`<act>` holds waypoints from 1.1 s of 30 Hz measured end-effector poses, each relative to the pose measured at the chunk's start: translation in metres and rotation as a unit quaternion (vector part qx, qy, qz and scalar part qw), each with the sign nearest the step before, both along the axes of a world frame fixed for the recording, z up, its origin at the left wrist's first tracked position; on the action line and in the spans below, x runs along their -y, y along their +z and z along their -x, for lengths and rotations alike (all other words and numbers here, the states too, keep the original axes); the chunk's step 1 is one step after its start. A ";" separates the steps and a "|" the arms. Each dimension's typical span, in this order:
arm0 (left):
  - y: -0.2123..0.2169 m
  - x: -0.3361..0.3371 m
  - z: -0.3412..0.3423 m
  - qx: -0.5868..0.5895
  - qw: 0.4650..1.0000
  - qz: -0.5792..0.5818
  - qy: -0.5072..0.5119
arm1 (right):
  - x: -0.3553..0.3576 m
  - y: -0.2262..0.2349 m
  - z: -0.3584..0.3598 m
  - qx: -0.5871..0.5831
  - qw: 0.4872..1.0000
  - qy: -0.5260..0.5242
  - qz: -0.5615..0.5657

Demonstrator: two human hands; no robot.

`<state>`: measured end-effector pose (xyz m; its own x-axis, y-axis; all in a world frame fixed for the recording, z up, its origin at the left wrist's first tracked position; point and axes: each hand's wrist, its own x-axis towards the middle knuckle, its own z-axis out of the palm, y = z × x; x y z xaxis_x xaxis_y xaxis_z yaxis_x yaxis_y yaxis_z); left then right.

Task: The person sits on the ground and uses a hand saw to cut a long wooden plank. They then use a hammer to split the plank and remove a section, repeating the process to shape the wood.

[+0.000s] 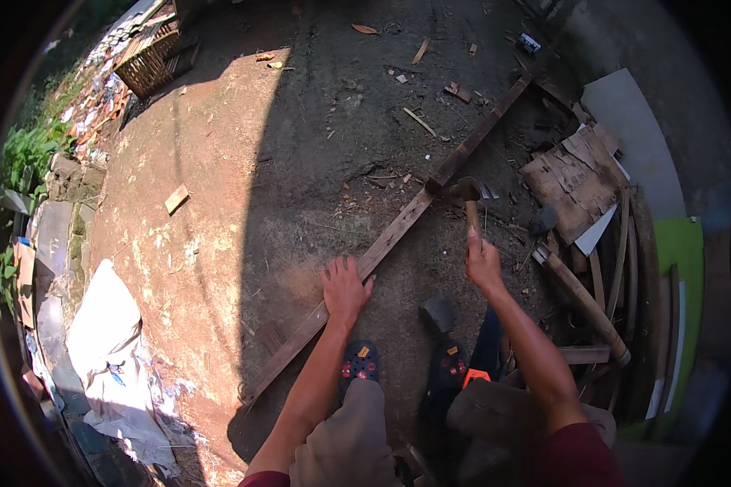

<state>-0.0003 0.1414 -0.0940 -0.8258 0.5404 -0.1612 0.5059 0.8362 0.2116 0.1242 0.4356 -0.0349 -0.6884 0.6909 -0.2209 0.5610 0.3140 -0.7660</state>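
Observation:
A long wooden beam [398, 227] lies slantwise on the ground, from near my feet to the far right. My left hand [345, 288] straddles its nearer half, with the fingers on the left side and the thumb on the right. In my right hand [482, 261] is a hammer [472, 216], gripped by its wooden handle. The hammer's dark head is just right of the beam, near a short dark block [434, 185] at the beam's middle; I cannot tell whether they touch.
At right is a pile of scrap wood with a peeling board [577, 174], a round pole [589, 308] and a green panel [678, 268]. A white sack [110, 325] lies at left. A woven basket [148, 65] stands far left. Wood chips dot the ground.

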 end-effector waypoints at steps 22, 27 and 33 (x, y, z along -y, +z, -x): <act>0.005 0.010 0.002 -0.087 0.996 0.007 -0.020 | 0.032 -0.075 -0.020 0.050 0.991 -0.098 0.081; -0.005 0.002 0.004 -0.055 0.998 -0.004 -0.004 | -0.027 0.009 -0.041 0.016 0.992 -0.061 0.110; -0.004 0.006 0.008 -0.017 1.000 0.016 0.006 | -0.050 0.272 0.064 -0.315 0.947 0.037 0.042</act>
